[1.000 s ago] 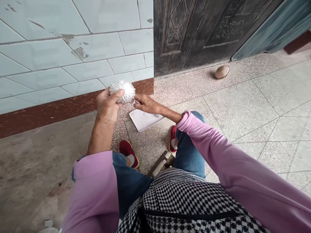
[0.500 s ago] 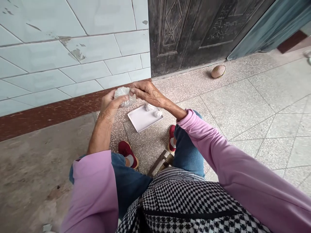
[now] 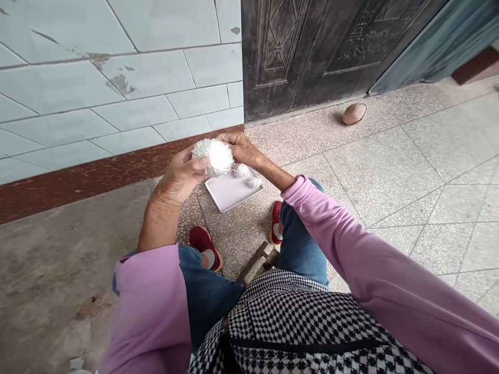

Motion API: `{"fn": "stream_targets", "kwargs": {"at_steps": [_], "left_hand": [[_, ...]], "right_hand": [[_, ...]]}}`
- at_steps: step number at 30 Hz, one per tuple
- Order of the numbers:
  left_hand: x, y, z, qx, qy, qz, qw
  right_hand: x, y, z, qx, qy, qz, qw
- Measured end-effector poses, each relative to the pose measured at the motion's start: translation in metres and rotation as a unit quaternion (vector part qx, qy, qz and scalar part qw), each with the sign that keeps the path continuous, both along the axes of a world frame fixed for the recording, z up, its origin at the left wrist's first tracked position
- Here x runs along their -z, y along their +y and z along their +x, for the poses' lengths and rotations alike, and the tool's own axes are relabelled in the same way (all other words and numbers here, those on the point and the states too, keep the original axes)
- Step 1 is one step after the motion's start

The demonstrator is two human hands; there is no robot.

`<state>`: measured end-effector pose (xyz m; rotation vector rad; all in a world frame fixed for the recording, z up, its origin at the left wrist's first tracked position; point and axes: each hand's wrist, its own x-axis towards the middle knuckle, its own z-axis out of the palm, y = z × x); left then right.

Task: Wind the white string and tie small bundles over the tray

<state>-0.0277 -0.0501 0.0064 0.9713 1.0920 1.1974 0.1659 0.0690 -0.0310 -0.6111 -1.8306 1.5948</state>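
White bundle (image 3: 215,156): held up between two hands, covering the far left edge of the tray (image 3: 226,196) from where I look; soft and fluffy, made of packed strands as far as I can judge.
Left hand (image 3: 182,175): its grip is closed round the bundle's left side, thumb across the near face, just left of the tray.
Right hand (image 3: 244,148): bent against the bundle's right side, beyond the tray's far edge; whether that grip pinches the bundle, a strand or nothing, I can't tell.
Handling the fluff: I'd say a light left thumb is best, since hard pressure would likely flatten it; small, gentle touches from the right, with the bundle turned a little at a time, should leave it even.
String balls (image 3: 248,176): two, inside the tray's far right part, with thin loops loose beside them that could snag a finger.
Out of sight: the bundle's far face, most of the left hand's fingers and the right thumb.
Washed out: the bundle's bright middle; single strands don't show, nor whether any thread reaches the tray.
Brown object (image 3: 354,114): beyond the tray to its right; what it is, I can't say.
Dark frame (image 3: 253,264): nearer than the tray, perhaps a stool, cut off by checked cloth (image 3: 312,317).
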Motion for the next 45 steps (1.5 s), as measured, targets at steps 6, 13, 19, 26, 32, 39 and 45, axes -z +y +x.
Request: {"fn": "stream_targets", "kwargs": {"at_steps": [6,13,19,26,32,39,45], "left_hand": [[-0.005,0.010,0.006,-0.094,-0.026,0.051,0.994],[0.007,0.016,-0.007,-0.177,-0.018,0.053,0.983],[0.021,0.018,-0.023,-0.177,0.064,0.038,0.981],[0.014,0.013,-0.009,-0.150,0.081,-0.003,0.985],[0.003,0.003,0.006,-0.065,0.077,-0.004,0.995],[-0.005,-0.002,0.009,-0.023,0.013,0.011,1.000],[0.000,0.009,0.009,-0.123,-0.128,0.105,0.978]], "right_hand": [[-0.005,-0.009,0.001,0.043,-0.113,0.107,0.987],[-0.012,-0.041,0.006,-0.080,-0.177,0.150,0.970],[-0.011,-0.041,0.006,-0.142,-0.057,0.107,0.982],[-0.039,-0.027,0.020,-0.044,0.009,0.037,0.998],[-0.045,-0.010,0.027,0.060,0.008,0.044,0.997],[-0.020,0.000,0.016,0.059,0.000,-0.009,0.998],[-0.011,-0.008,0.002,0.039,-0.029,0.024,0.999]]}}
